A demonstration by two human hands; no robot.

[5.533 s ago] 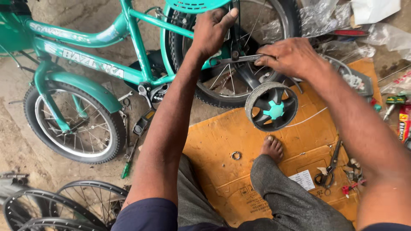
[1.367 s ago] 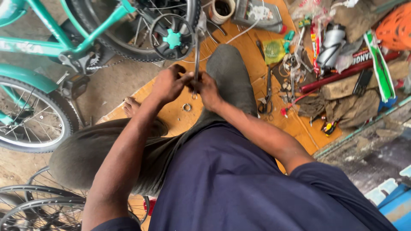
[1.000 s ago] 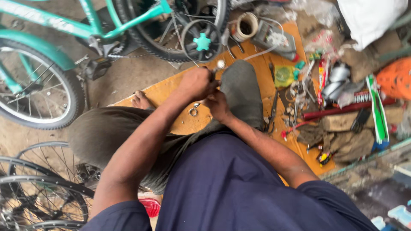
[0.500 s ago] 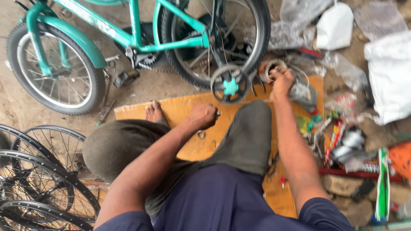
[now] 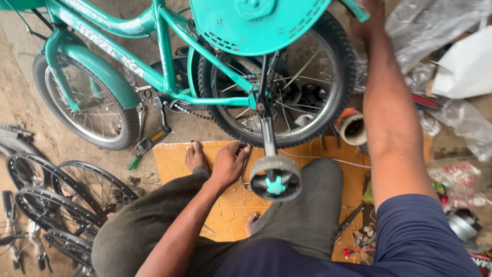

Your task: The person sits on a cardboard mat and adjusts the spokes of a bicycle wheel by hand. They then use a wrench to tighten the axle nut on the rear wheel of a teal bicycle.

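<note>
Bicycle [image 5: 169, 77] stands behind cardboard sheet [image 5: 230, 205]; training wheel [image 5: 275, 178] over it, spare rims [image 5: 61, 200] left, tape roll [image 5: 351, 126] right.

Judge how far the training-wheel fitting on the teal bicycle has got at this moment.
Done: the training wheel hangs on its bracket at the rear wheel. In hand: left hand down on the cardboard by loose hardware; right hand up at the bicycle's rear. Left: apparently tightening; fasteners cannot be seen.

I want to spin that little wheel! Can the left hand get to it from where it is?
Probably yes. The left hand rests on the cardboard right beside the small training wheel, with nothing between them.
</note>
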